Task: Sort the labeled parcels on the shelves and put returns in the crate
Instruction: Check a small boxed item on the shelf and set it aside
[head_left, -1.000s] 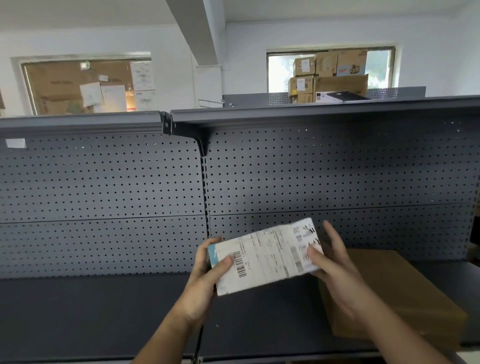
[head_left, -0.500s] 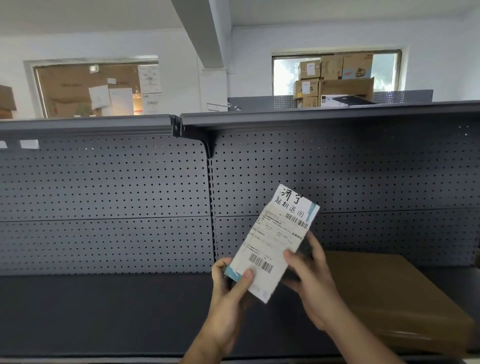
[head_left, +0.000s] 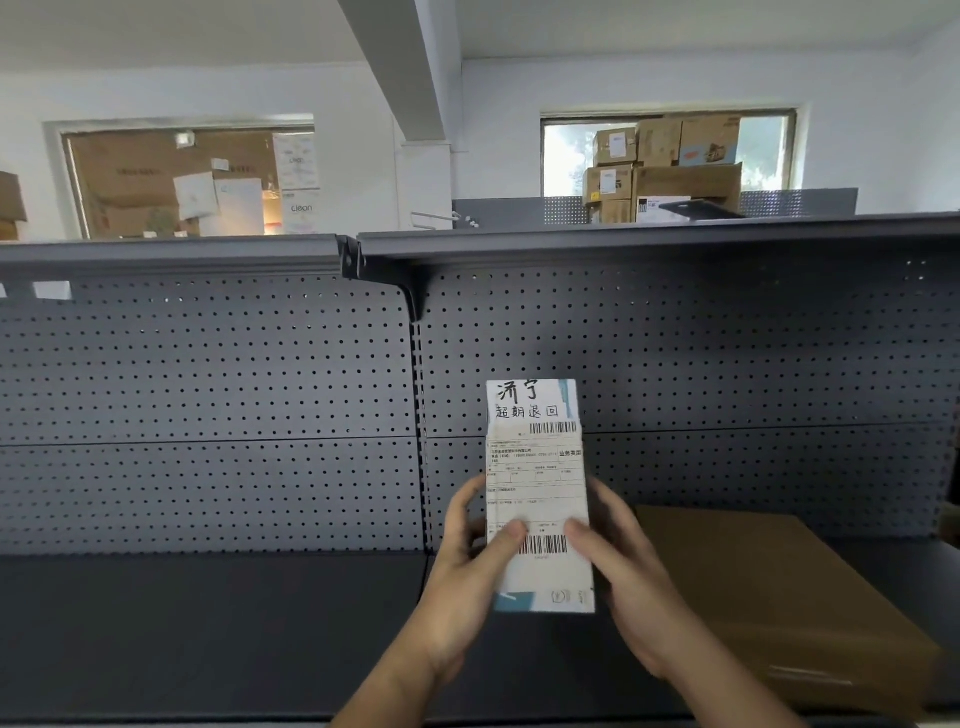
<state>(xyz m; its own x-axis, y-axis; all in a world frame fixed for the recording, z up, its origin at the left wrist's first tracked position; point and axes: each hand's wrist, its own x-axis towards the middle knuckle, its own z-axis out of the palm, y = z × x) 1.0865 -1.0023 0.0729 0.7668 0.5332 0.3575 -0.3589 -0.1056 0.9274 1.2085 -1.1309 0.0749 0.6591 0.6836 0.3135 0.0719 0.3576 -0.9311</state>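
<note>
Head view: a person is standing in front of dark grey metal shelving with both hands raised over the lower shelf (head_left: 208, 629).
Labelled parcel: a slim white labelled parcel (head_left: 535, 467) is being held upright in the air, in front of the pegboard back panel (head_left: 208, 389) and above the lower shelf. Its shipping label is facing the camera, showing handwritten characters at the top, one barcode below them and a second barcode lower down.
Left hand: the left hand (head_left: 467, 566) is gripping the parcel's left edge low down. The thumb is lying across the front just left of the lower barcode, and the fingers are curling round behind.
Right hand: the right hand (head_left: 623, 571) is gripping the right edge at the same height. The thumb is pressing on the front just right of that barcode, and the fingers are wrapping behind the parcel.
Brown parcel: a flat brown cardboard parcel (head_left: 769, 587) is lying on the lower shelf to the right, beyond the right hand, with its far edge near the back panel.
Top shelf: the top shelf (head_left: 649, 239) is running across above the back panel.
Background: stacked cartons (head_left: 665, 166) are showing beyond the top shelf, in front of a window.
</note>
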